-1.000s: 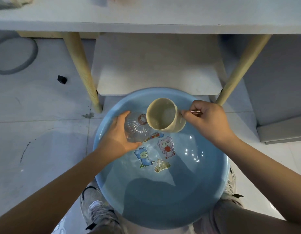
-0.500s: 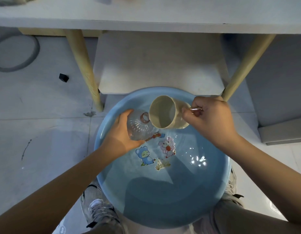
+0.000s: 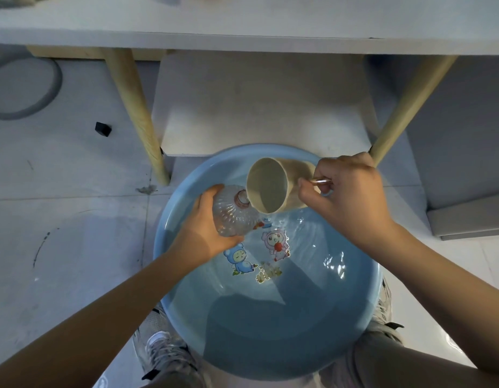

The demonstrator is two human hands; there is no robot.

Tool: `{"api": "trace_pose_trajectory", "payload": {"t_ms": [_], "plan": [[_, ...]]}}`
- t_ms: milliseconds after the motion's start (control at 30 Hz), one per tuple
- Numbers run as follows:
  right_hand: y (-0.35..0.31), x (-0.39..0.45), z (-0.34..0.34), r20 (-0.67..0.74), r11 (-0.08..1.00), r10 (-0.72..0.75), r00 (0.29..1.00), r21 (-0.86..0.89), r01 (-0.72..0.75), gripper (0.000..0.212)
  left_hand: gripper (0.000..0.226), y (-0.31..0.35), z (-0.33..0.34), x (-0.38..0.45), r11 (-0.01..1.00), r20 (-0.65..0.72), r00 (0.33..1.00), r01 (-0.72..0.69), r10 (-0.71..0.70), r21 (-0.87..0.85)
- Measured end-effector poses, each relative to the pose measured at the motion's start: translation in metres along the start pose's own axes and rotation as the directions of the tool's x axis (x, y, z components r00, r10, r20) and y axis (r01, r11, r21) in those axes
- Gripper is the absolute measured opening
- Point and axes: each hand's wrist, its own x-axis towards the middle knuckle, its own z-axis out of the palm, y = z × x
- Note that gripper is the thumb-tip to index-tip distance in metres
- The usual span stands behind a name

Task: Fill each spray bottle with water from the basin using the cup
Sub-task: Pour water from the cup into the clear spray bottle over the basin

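**Pouring position: cup tilted over bottle mouth**

While we hold both items above the basin, our left hand (image 3: 206, 228) grips the clear ribbed spray bottle (image 3: 231, 217) around its body, fingers and thumb curled round it. We hold the bottle tilted, with its pinkish neck opening pointing up and toward the cup. Our right hand (image 3: 346, 197) grasps the beige cup (image 3: 270, 189) by its handle; a metallic part of the handle shows between the fingers. We hold the cup tipped onto its side, its open mouth turned toward us and to the left. The lower rim of the cup sits just beside the bottle neck; we cannot tell whether the two touch.

Both items are over the far-left part of the blue basin (image 3: 366, 289), near its far rim. The basin holds water, with ripples and light reflections on the right side of the surface. Cartoon stickers (image 3: 259, 256) show on the basin bottom, near its centre.

The basin rests on the floor against our legs, with a grey sneaker (image 3: 167, 354) at its near-left edge. Beyond the far rim stands a desk (image 3: 242, 21) on wooden legs (image 3: 136, 113). A small black object (image 3: 103, 129) lies on the floor tiles, left of the left leg.
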Motion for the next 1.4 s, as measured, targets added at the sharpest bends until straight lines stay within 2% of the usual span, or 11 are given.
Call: {"api": "trace_pose_trajectory", "payload": {"t_ms": [533,1400], "plan": [[0.0004,0.0019,0.0030,-0.084,0.998,-0.051,0.995,-0.026,0.049,0.032,0.105,0.0092,-0.0003,-0.0021,1.000,0.015,1.000,0.019,-0.020,0.023],[0.0032,0.0037,0.0071,-0.133,0.967,-0.239,0.962,-0.120,0.224,0.029,0.103,0.0061,0.0027,0.0016,1.000,0.021,1.000,0.014,-0.014,-0.025]]}}
